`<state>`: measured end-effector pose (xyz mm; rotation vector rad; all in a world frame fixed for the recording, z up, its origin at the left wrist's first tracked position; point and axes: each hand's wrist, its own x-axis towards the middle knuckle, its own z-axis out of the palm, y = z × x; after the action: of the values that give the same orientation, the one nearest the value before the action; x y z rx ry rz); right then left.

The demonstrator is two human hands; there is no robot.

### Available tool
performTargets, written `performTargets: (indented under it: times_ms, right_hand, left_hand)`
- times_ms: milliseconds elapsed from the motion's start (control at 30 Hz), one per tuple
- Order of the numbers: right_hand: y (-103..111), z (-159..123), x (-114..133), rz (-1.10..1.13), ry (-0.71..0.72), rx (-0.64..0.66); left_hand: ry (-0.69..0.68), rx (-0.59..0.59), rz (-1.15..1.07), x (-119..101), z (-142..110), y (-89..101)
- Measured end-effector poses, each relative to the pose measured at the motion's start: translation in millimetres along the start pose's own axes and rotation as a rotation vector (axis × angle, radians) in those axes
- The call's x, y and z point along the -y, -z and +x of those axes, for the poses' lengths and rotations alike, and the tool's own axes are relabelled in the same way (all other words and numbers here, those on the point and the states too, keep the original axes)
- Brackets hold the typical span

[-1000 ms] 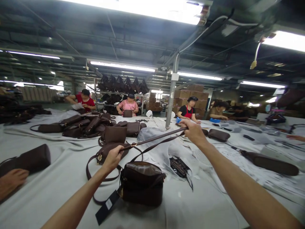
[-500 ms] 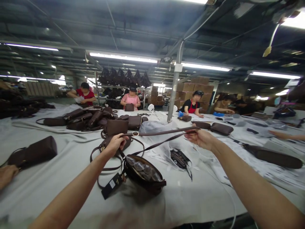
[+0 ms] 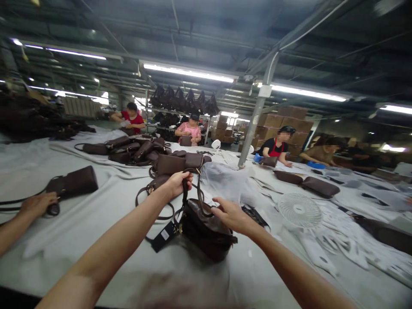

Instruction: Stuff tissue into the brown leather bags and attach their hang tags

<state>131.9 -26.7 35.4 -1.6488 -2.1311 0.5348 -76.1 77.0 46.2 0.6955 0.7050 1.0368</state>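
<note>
In front of me a dark brown handbag (image 3: 204,240) rests on the cloth-covered table. Its strap (image 3: 199,193) rises in a loop, and my left hand (image 3: 180,183) is closed on the upper part of it. My right hand (image 3: 230,214) is over the bag's top, thumb and fingers apart, close to the lower strap; whether it touches the bag I cannot tell. A black hang tag (image 3: 164,235) lies at the bag's left side. Clear wrapping shows inside the bag's mouth, partly covered by the strap.
A heap of brown bags (image 3: 141,150) lies beyond my left hand. At left, another person's hand (image 3: 38,204) is at a brown bag (image 3: 75,182). On the right is a white fan (image 3: 299,210); crumpled clear plastic (image 3: 225,178) lies ahead. A metal post (image 3: 254,128) stands behind.
My right hand has let go of the stretched strap and come down to the bag's top. My left hand has moved rightward and up with the strap, which now hangs looped. The view has turned left.
</note>
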Motion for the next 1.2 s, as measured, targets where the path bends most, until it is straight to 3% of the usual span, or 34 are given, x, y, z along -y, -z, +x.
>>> performTargets:
  times_ms: [100,200,300,367,433,500,567,700,767,900,1000,1100,1200]
  right_hand:
    - [-26.6,-9.8,14.9,-0.275,0.234,-0.068]
    - [-40.3,-12.9,15.3,-0.498,0.343,-0.153]
    - [-44.9,-16.4,4.0,-0.665,0.399,-0.405]
    - [-48.7,-24.1,-3.9,-0.715,0.532,-0.563]
    - [-59.3,-35.7,-10.0,-0.714,0.728,-0.561]
    - [-78.3,-47.6,-16.6,-0.685,0.833,-0.401]
    - [-101.5,-55.8,-27.1,-0.661,0.743,-0.200]
    - [-136.5,-58.9,-61.5,-0.520,0.355,0.088]
    - [-144.3,-56.9,-79.1,-0.334,0.229,0.083]
    - [-148.9,-49.0,-100.1,0.113,0.047,-0.071]
    - [-143.9,-41.0,-108.0,0.127,-0.026,-0.054]
    - [-127.1,-32.6,-113.0,0.089,-0.134,0.011]
    - [-95.2,-20.8,-100.9,0.298,-0.095,-0.091]
  left_hand:
    - [0.013,-0.003,-0.085,-4.5,-2.6,-3.1]
    - [0.007,0.015,-0.139,-11.8,-8.4,-11.6]
    - [0.000,0.040,-0.162,-19.7,-13.3,-21.7]
    - [-0.010,0.051,-0.174,-24.0,-14.2,-27.7]
    - [-0.019,0.063,-0.181,-26.9,-13.8,-32.9]
    - [-0.017,0.087,-0.174,-28.6,-13.7,-37.8]
    - [-0.011,0.121,-0.154,-30.2,-15.9,-42.7]
    - [0.002,0.210,-0.084,-39.6,-28.5,-50.6]
    - [-0.013,0.291,-0.007,-48.4,-36.6,-53.8]
    - [-0.104,0.419,0.197,-69.6,-49.9,-63.5]
    - [-0.161,0.408,0.259,-85.4,-57.9,-75.5]
    - [-0.186,0.410,0.314,-99.9,-67.4,-88.7]
    - [-0.182,0.425,0.387,-107.3,-77.7,-100.6]
